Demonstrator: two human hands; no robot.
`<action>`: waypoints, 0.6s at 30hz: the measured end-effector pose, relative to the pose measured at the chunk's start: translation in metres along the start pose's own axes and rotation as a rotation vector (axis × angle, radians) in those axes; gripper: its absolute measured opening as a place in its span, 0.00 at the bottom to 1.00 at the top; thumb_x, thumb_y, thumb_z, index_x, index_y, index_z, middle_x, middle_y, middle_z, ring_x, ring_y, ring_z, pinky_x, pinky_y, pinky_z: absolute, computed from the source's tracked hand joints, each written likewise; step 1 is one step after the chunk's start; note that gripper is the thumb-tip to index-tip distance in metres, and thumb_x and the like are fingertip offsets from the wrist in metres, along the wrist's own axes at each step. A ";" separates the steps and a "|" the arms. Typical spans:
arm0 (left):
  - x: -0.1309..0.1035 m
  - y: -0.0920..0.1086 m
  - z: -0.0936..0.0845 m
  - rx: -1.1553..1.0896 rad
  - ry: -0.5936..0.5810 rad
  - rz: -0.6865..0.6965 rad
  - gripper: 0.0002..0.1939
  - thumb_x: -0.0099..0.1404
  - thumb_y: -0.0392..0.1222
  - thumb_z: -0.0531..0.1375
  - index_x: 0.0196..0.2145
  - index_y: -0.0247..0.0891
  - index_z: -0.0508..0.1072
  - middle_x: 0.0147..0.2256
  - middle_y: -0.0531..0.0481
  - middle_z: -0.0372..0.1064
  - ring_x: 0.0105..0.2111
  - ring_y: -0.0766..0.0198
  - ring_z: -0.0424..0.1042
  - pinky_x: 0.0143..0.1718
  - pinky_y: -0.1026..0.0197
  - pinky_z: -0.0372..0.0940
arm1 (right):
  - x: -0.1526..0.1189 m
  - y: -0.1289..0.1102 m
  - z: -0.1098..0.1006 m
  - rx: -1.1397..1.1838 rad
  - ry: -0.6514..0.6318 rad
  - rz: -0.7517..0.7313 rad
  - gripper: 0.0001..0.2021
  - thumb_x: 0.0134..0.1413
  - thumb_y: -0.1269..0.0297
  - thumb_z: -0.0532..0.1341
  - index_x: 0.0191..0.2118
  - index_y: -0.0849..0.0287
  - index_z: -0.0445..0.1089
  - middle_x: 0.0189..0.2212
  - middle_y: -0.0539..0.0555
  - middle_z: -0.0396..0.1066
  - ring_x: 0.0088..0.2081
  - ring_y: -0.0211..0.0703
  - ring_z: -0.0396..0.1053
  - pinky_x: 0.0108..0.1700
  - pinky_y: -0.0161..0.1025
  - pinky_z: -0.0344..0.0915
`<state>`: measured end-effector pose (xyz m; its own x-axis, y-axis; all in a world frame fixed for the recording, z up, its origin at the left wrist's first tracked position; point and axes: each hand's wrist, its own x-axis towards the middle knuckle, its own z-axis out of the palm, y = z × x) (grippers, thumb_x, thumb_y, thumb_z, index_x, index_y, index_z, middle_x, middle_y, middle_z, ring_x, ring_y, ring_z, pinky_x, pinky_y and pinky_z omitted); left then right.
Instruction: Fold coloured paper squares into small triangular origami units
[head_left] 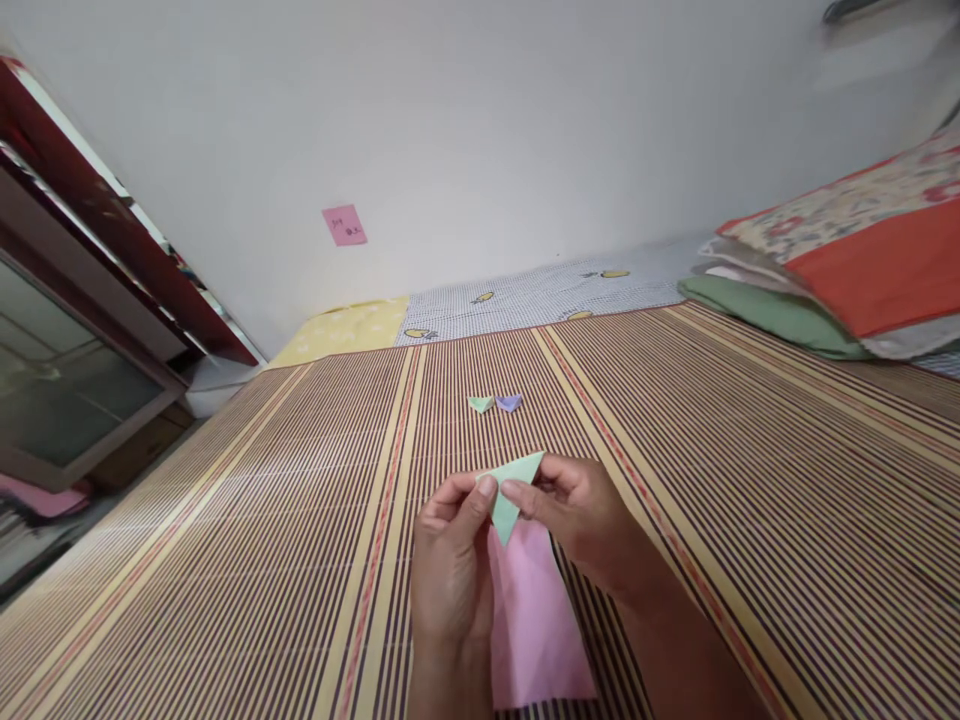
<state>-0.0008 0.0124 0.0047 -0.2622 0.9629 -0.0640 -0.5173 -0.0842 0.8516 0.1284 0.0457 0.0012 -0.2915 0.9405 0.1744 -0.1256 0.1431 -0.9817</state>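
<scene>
A light green piece of paper (517, 476), folded into a triangle with one point downward, is held up between both hands. My left hand (455, 540) pinches its left corner, thumb on the near face. On the other side, my right hand (577, 505) grips the right part, its thumb close to the left one. Beneath the hands lies a pink sheet of paper (541, 630), partly covered by my left hand and wrist. Farther out rest a small green folded paper piece (481, 404) and a purple folded one (509, 402), side by side.
A striped woven mat (300, 560) spreads under everything. Behind it, patterned bedding (517, 295) runs along the white wall, where a pink note (345, 226) is stuck. Folded bedding (847, 260) is piled at the right. A glass-fronted cabinet (67, 370) stands at the left.
</scene>
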 end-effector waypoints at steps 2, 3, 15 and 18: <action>0.001 -0.001 -0.001 0.037 0.022 0.008 0.13 0.51 0.45 0.75 0.26 0.35 0.79 0.23 0.53 0.70 0.24 0.67 0.67 0.30 0.64 0.66 | -0.002 -0.002 0.001 -0.121 -0.001 -0.029 0.11 0.60 0.57 0.65 0.33 0.60 0.76 0.25 0.50 0.70 0.28 0.40 0.66 0.30 0.37 0.62; 0.001 -0.002 -0.002 0.078 0.036 0.024 0.13 0.51 0.45 0.75 0.26 0.35 0.79 0.22 0.53 0.68 0.25 0.68 0.66 0.30 0.65 0.65 | -0.003 -0.003 0.001 -0.182 0.003 -0.047 0.11 0.60 0.58 0.64 0.32 0.60 0.75 0.24 0.49 0.68 0.26 0.38 0.63 0.28 0.36 0.59; 0.002 -0.003 -0.005 0.215 0.039 0.097 0.13 0.58 0.46 0.72 0.26 0.34 0.77 0.22 0.53 0.69 0.25 0.67 0.66 0.29 0.64 0.64 | -0.002 -0.005 -0.003 -0.238 0.019 -0.092 0.18 0.64 0.55 0.61 0.25 0.57 0.63 0.21 0.44 0.55 0.24 0.36 0.53 0.26 0.37 0.50; 0.002 -0.004 -0.006 0.169 0.049 0.126 0.13 0.59 0.46 0.71 0.26 0.35 0.77 0.23 0.54 0.68 0.25 0.68 0.66 0.28 0.66 0.63 | -0.002 -0.008 -0.004 -0.223 -0.034 -0.106 0.16 0.64 0.57 0.61 0.26 0.57 0.63 0.22 0.45 0.56 0.25 0.36 0.54 0.27 0.37 0.51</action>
<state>-0.0040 0.0129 -0.0016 -0.3575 0.9335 0.0263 -0.3355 -0.1547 0.9292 0.1338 0.0436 0.0085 -0.3197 0.9063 0.2766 0.0543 0.3089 -0.9495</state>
